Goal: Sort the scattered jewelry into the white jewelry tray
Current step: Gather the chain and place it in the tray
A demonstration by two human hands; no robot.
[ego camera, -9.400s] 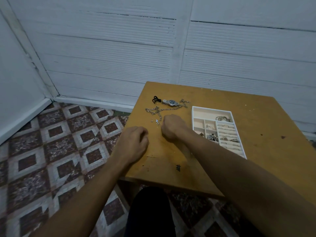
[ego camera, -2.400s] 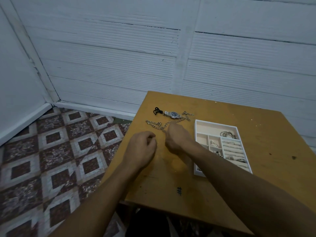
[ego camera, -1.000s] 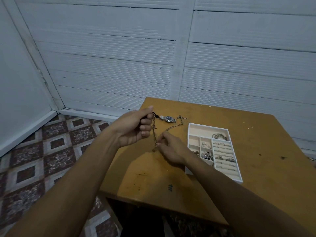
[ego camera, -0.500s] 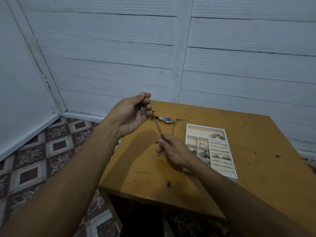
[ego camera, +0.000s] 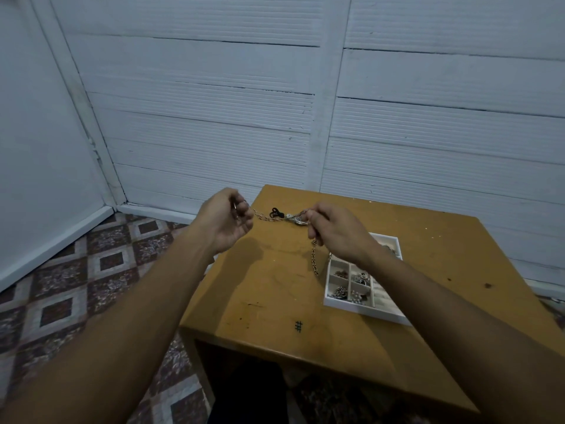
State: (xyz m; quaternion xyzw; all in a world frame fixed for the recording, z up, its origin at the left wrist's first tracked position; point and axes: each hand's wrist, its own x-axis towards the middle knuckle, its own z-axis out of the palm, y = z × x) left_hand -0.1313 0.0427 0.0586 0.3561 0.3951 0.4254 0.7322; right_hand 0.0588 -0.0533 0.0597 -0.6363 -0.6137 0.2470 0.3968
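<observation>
While chain point(ego camera: 265, 216) stretches above tabletop point(ego camera: 269, 304), fingers point(ego camera: 244, 206) of left hand point(ego camera: 224, 223) pinch one end, fingers point(ego camera: 313, 216) of right hand point(ego camera: 341, 237) pinch other, tail dangling. White jewelry tray point(ego camera: 367, 311), at 5 o'clock from right hand, partly filled. Watch point(ego camera: 298, 221), black clip point(ego camera: 275, 213) lie outside, 12 o'clock. Tabletop edge close at 9 o'clock; open room at 6.

Two hands, and one each of nearly everything else.

Mid-frame, my left hand point(ego camera: 224, 223) and right hand point(ego camera: 336, 232) pinch one chain point(ego camera: 264, 217); a length hangs under the right, and I can't tell if it's a second chain. One watch point(ego camera: 298, 221), one small black piece point(ego camera: 275, 213), one white tray point(ego camera: 360, 310) at lower right showing four little compartments, contents too jumbled to count, and one table point(ego camera: 260, 286).
</observation>
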